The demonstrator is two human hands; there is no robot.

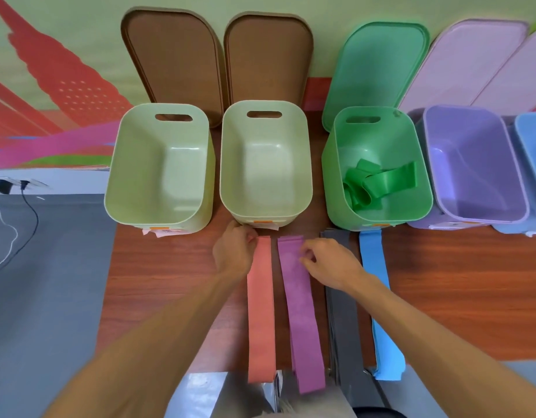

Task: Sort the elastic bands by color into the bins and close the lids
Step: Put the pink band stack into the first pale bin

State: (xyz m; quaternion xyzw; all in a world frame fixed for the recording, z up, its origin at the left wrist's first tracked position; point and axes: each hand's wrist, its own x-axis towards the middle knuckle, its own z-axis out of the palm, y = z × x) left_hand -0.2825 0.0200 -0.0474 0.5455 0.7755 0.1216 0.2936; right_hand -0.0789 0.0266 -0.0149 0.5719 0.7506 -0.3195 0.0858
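Two bands, tabletop front | left hand pinches coral band at far end | right hand on purple band, grip unclear | likely limp, light; lift ends.

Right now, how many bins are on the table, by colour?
Pale green bins: 2
Green bin: 1
Purple bin: 1
Blue bin, cut off by the frame edge: 1
Total: 5
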